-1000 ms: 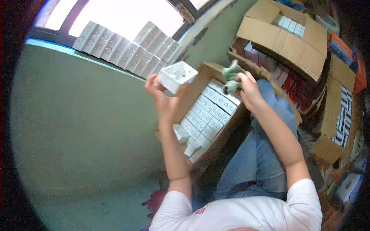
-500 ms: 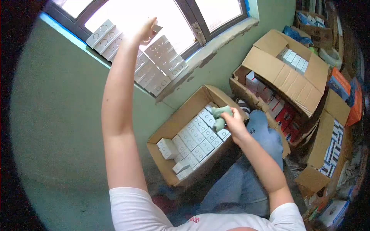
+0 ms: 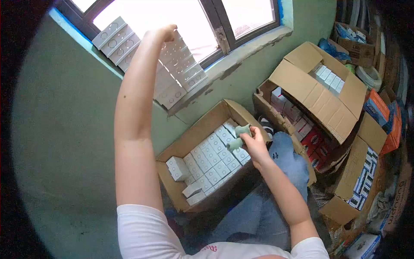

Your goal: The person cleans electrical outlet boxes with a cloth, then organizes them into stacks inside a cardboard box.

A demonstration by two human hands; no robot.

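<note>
Pinching crumpled pale-green cloth (image 3: 238, 139) in right hand (image 3: 255, 146), left hand (image 3: 164, 33) at stacked white rectangular boxes (image 3: 188, 64), its grip unclear.

I'm counting two hands: one left hand (image 3: 164, 33), one right hand (image 3: 255, 144). One green cloth (image 3: 238, 137) showing. At least five cardboard cartons: near carton (image 3: 173, 190), flapped carton (image 3: 317, 93), carton of red boxes (image 3: 278, 113), lower-right carton (image 3: 340, 210), small far carton (image 3: 360, 52). In near carton, I'm making out well over a dozen white boxes (image 3: 205, 159), exact number unclear. On sill, at least eight white cases (image 3: 113, 39), arm hiding others. I'm also seeing two orange-and-blue boxes (image 3: 377, 108), one coil (image 3: 369, 78), one blue bag (image 3: 334, 49).
</note>
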